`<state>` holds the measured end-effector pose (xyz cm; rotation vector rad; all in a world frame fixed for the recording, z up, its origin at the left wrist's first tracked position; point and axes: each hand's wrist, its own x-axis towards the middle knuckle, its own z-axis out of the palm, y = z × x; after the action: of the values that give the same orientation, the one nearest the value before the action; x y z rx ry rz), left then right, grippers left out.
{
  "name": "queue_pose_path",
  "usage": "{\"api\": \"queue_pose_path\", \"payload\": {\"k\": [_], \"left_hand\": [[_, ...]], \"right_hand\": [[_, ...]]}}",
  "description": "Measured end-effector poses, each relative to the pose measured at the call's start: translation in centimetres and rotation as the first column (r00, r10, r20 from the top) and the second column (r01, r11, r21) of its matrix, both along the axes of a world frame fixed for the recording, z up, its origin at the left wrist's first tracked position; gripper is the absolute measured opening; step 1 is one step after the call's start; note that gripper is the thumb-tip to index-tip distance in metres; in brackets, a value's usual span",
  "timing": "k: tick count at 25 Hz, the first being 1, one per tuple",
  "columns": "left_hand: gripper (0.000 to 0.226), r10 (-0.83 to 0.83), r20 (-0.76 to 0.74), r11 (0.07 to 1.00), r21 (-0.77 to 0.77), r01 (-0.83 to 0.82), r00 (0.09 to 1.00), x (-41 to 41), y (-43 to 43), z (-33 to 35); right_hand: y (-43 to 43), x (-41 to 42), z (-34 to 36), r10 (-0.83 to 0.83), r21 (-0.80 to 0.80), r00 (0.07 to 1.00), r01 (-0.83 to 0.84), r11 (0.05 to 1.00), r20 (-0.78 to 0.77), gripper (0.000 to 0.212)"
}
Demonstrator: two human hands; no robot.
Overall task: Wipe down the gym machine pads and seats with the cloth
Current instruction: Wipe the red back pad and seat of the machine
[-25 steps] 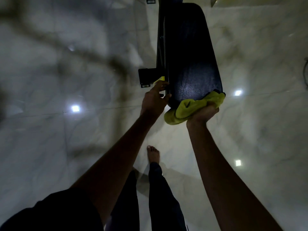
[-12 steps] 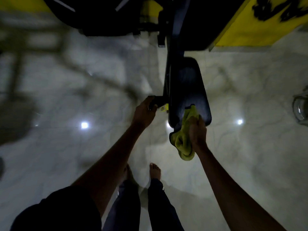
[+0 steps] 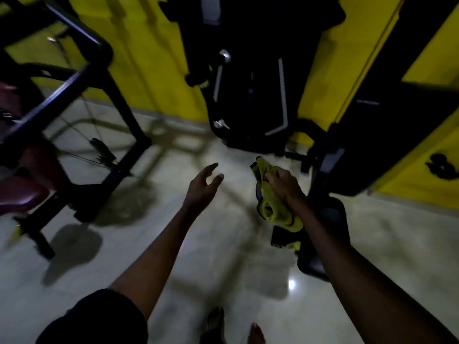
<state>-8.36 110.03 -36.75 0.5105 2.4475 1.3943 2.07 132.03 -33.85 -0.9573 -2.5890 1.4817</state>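
Observation:
My right hand [image 3: 283, 186] grips a bunched yellow-green cloth [image 3: 272, 199] that hangs down from the fist, held above the near end of the black seat pad [image 3: 332, 219]. My right forearm covers most of that pad. Stretched out over the floor, my left hand [image 3: 202, 188] holds nothing, its fingers apart. A black machine with a weight stack [image 3: 250, 95] stands straight ahead against the yellow wall. At the far left is another machine with a maroon seat [image 3: 17, 194] in a black frame.
The black frame [image 3: 116, 100] of the left machine reaches out over the pale marble floor [image 3: 198, 256]. Yellow wall panels [image 3: 342, 53] stand behind the machines. My bare feet [image 3: 233, 326] show at the bottom edge. The frame is dim and blurred.
My view has swung up from the seat pad to the machines and wall. My left hand has let go of the seat bracket and opened. My right hand has lifted the cloth off the pad.

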Motion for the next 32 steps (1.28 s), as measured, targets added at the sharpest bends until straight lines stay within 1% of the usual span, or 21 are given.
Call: {"api": "queue_pose_path", "payload": {"k": [2,4,6,9,11,14,18,22,24,26,27,29,32], "left_hand": [[0.052,0.089,-0.065,0.996,0.027,-0.087,0.994,-1.2,-3.4,3.9],[0.052,0.151,-0.093,0.988,0.057,-0.146,0.984,-2.0,-7.0,7.2],[0.049,0.202,-0.132,0.979,0.049,-0.198,0.97,-2.6,-11.1,10.5],[0.062,0.315,-0.19,0.949,0.061,-0.309,0.93,-3.3,-18.4,15.7],[0.056,0.365,-0.228,0.931,0.058,-0.361,0.903,-3.4,-23.1,18.6],[0.039,0.434,-0.334,0.894,0.041,-0.447,0.837,-3.8,-29.6,21.3],[0.039,0.524,-0.364,0.84,0.07,-0.538,0.77,-5.2,-39.0,23.7],[0.054,0.602,-0.398,0.775,0.082,-0.627,0.692,-7.8,-47.4,26.0],[0.058,0.624,-0.402,0.749,0.062,-0.66,0.67,-9.4,-50.8,26.6],[0.057,0.63,-0.406,0.742,0.065,-0.667,0.662,-11.1,-53.1,26.8],[0.054,0.628,-0.411,0.745,0.072,-0.663,0.661,-12.5,-54.5,27.2],[0.05,0.606,-0.436,0.762,0.076,-0.644,0.666,-13.8,-54.7,27.8],[0.056,0.583,-0.438,0.784,0.083,-0.615,0.684,-19.6,-57.9,28.3]], "right_hand": [[-2.9,-2.6,4.4,0.105,0.049,0.993,-0.102,0.994,-0.053,0.042],[-5.9,-5.1,7.9,0.225,0.131,0.968,-0.21,0.969,-0.113,0.049],[-9.1,-7.9,11.0,0.32,0.227,0.939,-0.286,0.931,-0.129,0.045],[-14.8,-11.7,15.8,0.411,0.295,0.894,-0.35,0.889,-0.178,0.041],[-18.5,-13.9,18.3,0.461,0.298,0.86,-0.39,0.871,-0.219,0.03],[-23.9,-16.4,21.3,0.521,0.311,0.815,-0.441,0.842,-0.254,0.029],[-32.3,-20.0,24.8,0.534,0.369,0.779,-0.414,0.832,-0.33,0.049],[-39.8,-24.3,28.0,0.535,0.399,0.762,-0.391,0.829,-0.365,0.063],[-43.4,-26.5,29.4,0.541,0.401,0.758,-0.397,0.826,-0.364,0.062],[-46.7,-28.9,29.9,0.542,0.401,0.768,-0.402,0.823,-0.342,0.053],[-48.6,-30.7,30.3,0.542,0.407,0.768,-0.399,0.822,-0.342,0.05],[-49.3,-31.8,30.9,0.563,0.43,0.75,-0.406,0.806,-0.347,0.049],[-52.7,-38.0,31.4,0.573,0.422,0.733,-0.417,0.805,-0.367,0.05]]}}
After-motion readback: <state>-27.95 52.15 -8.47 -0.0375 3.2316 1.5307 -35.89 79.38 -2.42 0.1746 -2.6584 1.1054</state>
